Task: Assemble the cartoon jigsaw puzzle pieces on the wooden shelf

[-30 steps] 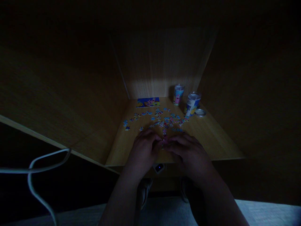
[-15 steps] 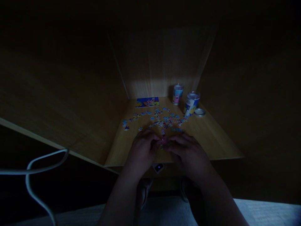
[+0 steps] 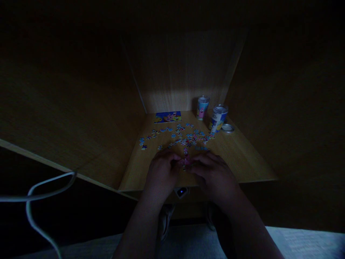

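Observation:
Near the front edge of a wooden surface [image 3: 250,163], pink joined puzzle pieces [image 3: 185,154] lie between my two hands. My left hand [image 3: 163,169] has its thumb and fingers closed on the left side of these pieces. From the right, my right hand [image 3: 212,171] pinches the same pieces; its fingertips are partly in shadow. Just beyond my fingers spread many loose puzzle pieces [image 3: 188,140], mostly blue, yellow and pink. A small picture card [image 3: 168,117] with cartoon figures lies farther back on the left.
Two printed cans with clear tops, a smaller can [image 3: 202,108] and a larger can [image 3: 217,119], stand at the back right. A round metal lid [image 3: 228,128] lies beside the larger one. Wooden walls enclose both sides. A white cable [image 3: 40,196] hangs at the lower left.
The view has shifted slightly. My left fingertips have opened out a little along the pink pieces, and more pink shows between my hands. My right hand keeps nearly the same pose.

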{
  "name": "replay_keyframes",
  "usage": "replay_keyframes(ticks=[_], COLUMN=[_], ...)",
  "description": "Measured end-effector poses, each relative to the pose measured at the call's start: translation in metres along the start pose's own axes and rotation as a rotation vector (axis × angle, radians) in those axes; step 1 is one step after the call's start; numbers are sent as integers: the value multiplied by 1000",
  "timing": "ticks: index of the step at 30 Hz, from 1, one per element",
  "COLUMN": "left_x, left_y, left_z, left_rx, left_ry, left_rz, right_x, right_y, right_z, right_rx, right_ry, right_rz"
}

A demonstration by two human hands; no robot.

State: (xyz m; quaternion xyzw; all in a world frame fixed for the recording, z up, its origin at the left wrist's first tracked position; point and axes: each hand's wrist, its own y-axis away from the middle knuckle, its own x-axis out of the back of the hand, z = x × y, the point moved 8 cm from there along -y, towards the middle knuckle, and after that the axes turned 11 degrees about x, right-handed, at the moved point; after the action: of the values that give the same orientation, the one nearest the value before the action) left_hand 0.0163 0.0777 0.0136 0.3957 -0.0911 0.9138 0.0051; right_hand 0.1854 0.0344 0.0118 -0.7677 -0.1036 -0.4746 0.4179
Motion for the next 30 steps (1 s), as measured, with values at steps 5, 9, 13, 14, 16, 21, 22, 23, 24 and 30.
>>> replay_keyframes(ticks=[5, 9, 13, 14, 16, 21, 22, 23, 24, 30], left_x=[-2, -2, -1, -1, -1, -1, 0, 1, 1, 3], left_y=[0, 0, 1, 1, 2, 2, 2, 2, 3, 3], left_z=[-1, 2, 7, 8, 9, 9, 9, 9, 10, 4], left_rx=[-5, -9, -5, -1, 9, 7, -3, -17, -34, -31], left_ry=[-3, -37, -96, -106, -108, -54, -41, -27, -12, 130], left_rz=[4, 26, 64, 65, 59, 50, 57, 64, 71, 69], right_x=[1, 2, 2, 2, 1, 2, 1, 1, 1, 1], right_y=[-1, -1, 0, 0, 0, -1, -1, -1, -1, -1], right_z=[0, -1, -2, -2, -2, -2, -1, -1, -1, 0], right_rx=[-10, 1, 11, 10, 7, 8, 8, 9, 11, -3], right_ry=[-3, -5, -1, 2, 5, -10, -12, -13, -16, -61], right_rz=[5, 12, 10, 1, -11, -13, -14, -14, -11, -8])
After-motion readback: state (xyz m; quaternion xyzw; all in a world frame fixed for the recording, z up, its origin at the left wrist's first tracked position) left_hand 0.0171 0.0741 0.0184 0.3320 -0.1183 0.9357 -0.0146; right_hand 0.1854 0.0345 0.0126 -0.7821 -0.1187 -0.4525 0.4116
